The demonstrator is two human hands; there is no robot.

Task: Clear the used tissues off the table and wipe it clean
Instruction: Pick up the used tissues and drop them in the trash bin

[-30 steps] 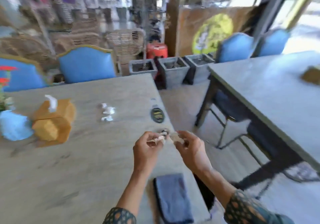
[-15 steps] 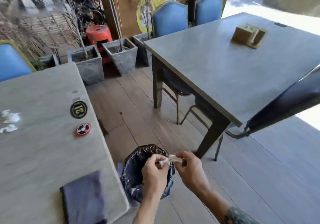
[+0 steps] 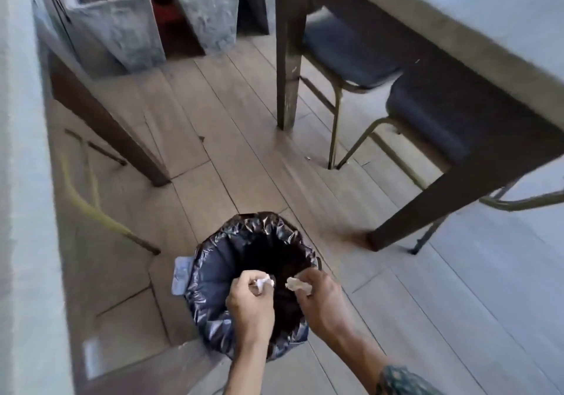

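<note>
Head view, pretty much straight down: both hands parked right over the open mouth of the bin (image 3: 250, 260) with the black liner, down on the wood floor beside the bench (image 3: 21, 181). Left hand (image 3: 251, 306) pinched shut on a white crumpled tissue (image 3: 264, 281) at the fingertips, right hand (image 3: 320, 300) pinched on a second, greyer scrap (image 3: 297, 284). Two wads close together but apart, both above the dark opening, not yet dropped.

Looks like the dump-the-tissues step, about to finish. Next move probably just calls for loosening both grips so the wads fall inside the liner instead of on the rim or floor. After that, back up to the bench for whatever's left, then the wipe. Bench top mostly out of frame, so can't say what remains there.
</note>
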